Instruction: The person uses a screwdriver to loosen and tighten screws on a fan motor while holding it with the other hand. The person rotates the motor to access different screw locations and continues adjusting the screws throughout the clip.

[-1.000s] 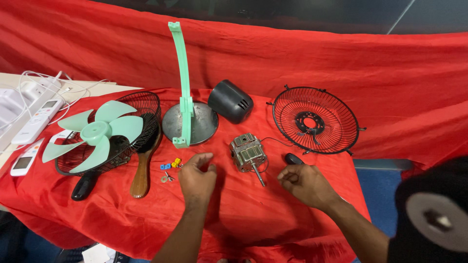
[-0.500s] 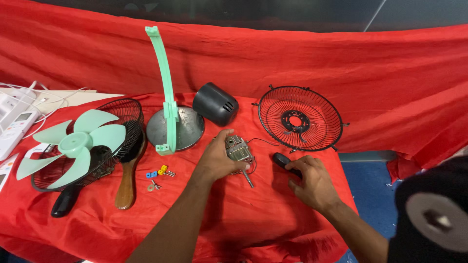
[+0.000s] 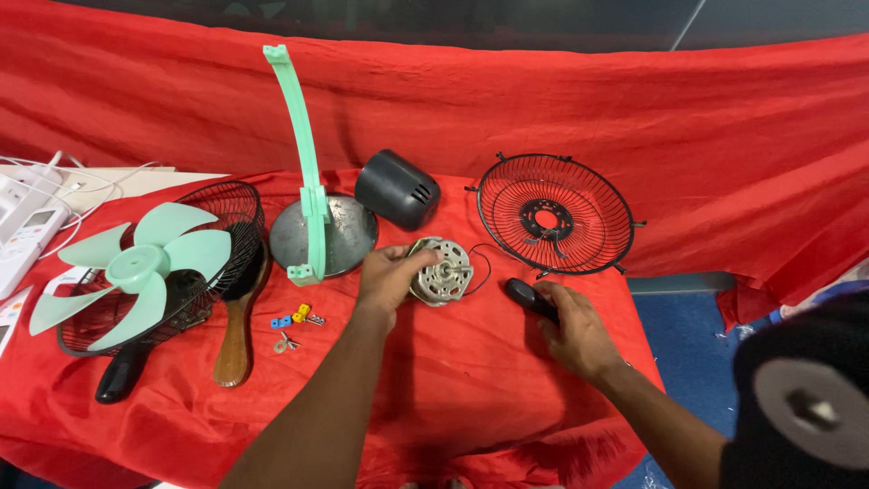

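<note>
Fingers of the left hand (image 3: 385, 276) are wrapped round the fan motor (image 3: 441, 270), lifting it just off the red cloth (image 3: 471, 380) near the middle of the table, shaft end tilted toward the camera. Over on the other side, the right hand (image 3: 575, 330) is closed over a small black piece (image 3: 528, 297) lying on the cloth, with a thin black wire (image 3: 484, 263) looping from the motor toward it. That motor looks like a dense lump of metal, heavy for its size and rigid, so the sensible grip is round the casing, as it is now, rather than by the thin shaft or the wire, which could bend or pull loose. Just behind sits the dark motor cover (image 3: 396, 188) and the round metal base with its green upright (image 3: 303, 163). Off to the right rests a black wire grille (image 3: 554, 215). To the left: small coloured fasteners (image 3: 294, 319), a wooden-handled brush (image 3: 237, 317), and the green fan blade (image 3: 136, 267) lying on the other grille.
</note>
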